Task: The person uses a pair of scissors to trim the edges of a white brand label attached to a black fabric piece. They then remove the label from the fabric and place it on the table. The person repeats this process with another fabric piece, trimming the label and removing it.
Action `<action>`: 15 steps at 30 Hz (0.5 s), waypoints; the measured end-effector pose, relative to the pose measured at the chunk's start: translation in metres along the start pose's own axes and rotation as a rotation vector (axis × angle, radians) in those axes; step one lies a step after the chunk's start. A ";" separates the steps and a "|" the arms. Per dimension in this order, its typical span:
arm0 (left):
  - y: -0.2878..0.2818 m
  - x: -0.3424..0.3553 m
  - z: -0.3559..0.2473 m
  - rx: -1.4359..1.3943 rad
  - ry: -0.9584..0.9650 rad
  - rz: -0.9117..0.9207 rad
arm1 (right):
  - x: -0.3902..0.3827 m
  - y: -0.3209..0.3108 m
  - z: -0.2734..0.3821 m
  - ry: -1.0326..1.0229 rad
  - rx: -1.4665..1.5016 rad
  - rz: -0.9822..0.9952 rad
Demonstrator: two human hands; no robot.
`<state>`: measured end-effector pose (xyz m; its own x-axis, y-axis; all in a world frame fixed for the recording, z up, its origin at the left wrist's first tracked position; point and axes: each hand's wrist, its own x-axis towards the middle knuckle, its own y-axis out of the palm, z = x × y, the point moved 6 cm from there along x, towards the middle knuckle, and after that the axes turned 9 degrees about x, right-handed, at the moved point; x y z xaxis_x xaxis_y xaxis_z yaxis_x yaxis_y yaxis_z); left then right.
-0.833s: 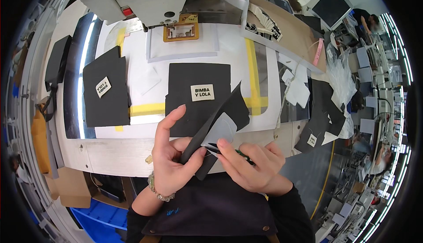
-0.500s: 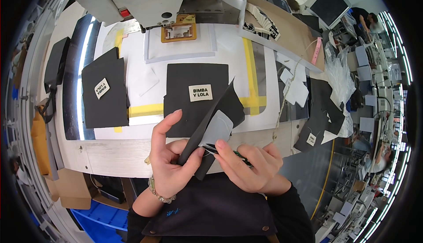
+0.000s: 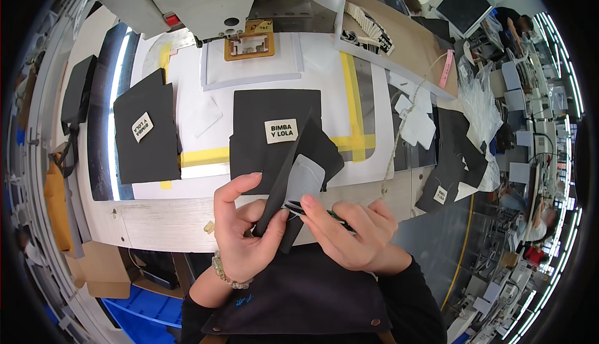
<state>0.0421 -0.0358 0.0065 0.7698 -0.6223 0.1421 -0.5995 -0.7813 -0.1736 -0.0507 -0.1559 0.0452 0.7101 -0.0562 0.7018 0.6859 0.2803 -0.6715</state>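
My left hand [image 3: 249,238] grips a folded black fabric panel [image 3: 279,189] near its lower end, with the thumb pressing on the fold. A whitish backing patch [image 3: 305,177] shows on the panel's turned-up side. In my right hand [image 3: 354,237] are small thread snips [image 3: 296,207] with dark blades and a green handle. Their tips meet the lower edge of the patch, beside my left thumb. Fingers hide most of the handle. Beyond my hands lie black panels with a cream printed label [image 3: 281,131] on the top one.
At the left lies another stack of labelled black panels [image 3: 145,150]. A sewing machine head [image 3: 187,1] and a brass-coloured clamp frame [image 3: 249,47] stand at the back. A cardboard tray [image 3: 399,38] holds labels at the back right, near black scraps [image 3: 452,150] and clear plastic.
The folded panel has tilted a little and its upper corner has come down slightly. The snips stay at the patch's lower edge. The whole view has shifted slightly.
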 end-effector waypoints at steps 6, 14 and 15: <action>0.001 0.000 0.002 -0.022 0.026 0.026 | 0.001 0.001 -0.003 -0.066 0.011 0.080; 0.003 0.001 0.005 -0.065 -0.017 0.026 | -0.004 0.004 -0.006 -0.135 0.014 0.066; 0.003 0.001 0.006 -0.063 -0.015 0.029 | -0.005 0.004 -0.006 -0.148 0.013 0.056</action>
<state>0.0429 -0.0385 0.0008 0.7547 -0.6443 0.1233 -0.6340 -0.7647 -0.1154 -0.0502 -0.1598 0.0377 0.7156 0.1017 0.6911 0.6429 0.2911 -0.7085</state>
